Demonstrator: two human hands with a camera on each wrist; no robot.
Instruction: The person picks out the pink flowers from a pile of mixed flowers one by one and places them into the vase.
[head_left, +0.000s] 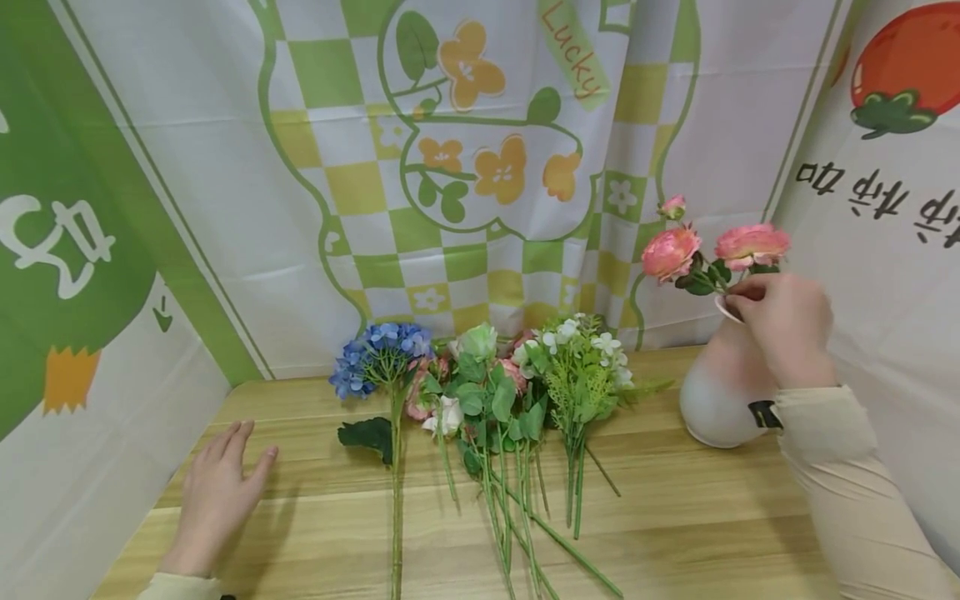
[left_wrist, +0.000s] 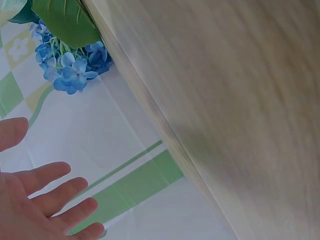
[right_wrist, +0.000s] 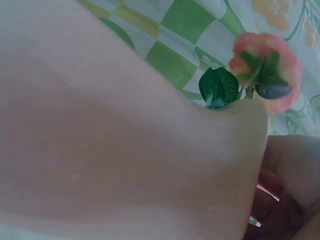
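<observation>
At the right, my right hand pinches the stem of a pink artificial flower spray at the mouth of a pink-and-white vase. Two full blooms and a bud lean out to the left; the lower stem is hidden. In the right wrist view, the vase fills much of the picture, with the curled fingers of that hand at its rim. Over the left part of the table, my left hand has its fingers extended and holds nothing. Nearest to it lies a blue hydrangea stem.
Several stems lie mid-table: a green and white rose bunch with pink blooms, and a white-flowered green sprig. A patterned cloth hangs behind the wooden table, and printed cloth also stands at both sides.
</observation>
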